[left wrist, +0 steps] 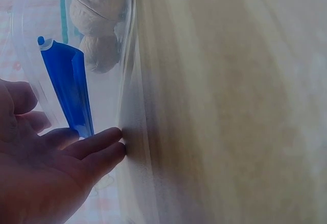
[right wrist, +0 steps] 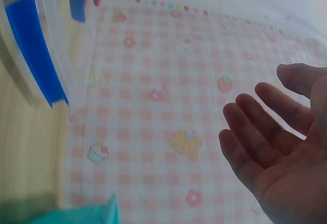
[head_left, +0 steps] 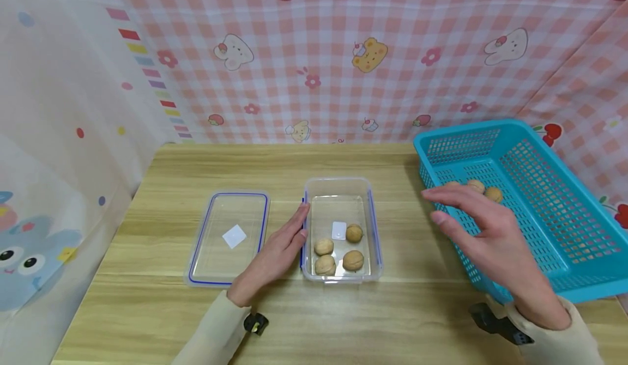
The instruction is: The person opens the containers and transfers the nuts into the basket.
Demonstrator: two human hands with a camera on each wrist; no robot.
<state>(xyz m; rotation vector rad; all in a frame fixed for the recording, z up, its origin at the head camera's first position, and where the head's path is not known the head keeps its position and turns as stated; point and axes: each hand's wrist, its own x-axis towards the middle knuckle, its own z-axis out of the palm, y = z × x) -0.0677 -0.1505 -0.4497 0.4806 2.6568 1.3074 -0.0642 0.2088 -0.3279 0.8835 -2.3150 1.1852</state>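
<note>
A clear plastic container (head_left: 338,188) with blue side clips stands on the table, several walnuts (head_left: 353,260) and a white square label inside it. Against its left wall rests my left hand (head_left: 272,253), fingers straight; the left wrist view shows the fingertips by the blue clip (left wrist: 69,83). My right hand (head_left: 490,234) is in the air over the near left side of a turquoise basket (head_left: 544,283), fingers relaxed and holding nothing. Several walnuts (head_left: 493,194) lie in that basket, partly hidden by the hand. In the right wrist view the palm (right wrist: 296,178) is bare.
Left of the container lies its clear lid (head_left: 211,245) with a blue seal and a white label. A pink checked cloth (head_left: 333,98) hangs behind the wooden table (head_left: 392,321). The basket's high rim stands at the table's right side.
</note>
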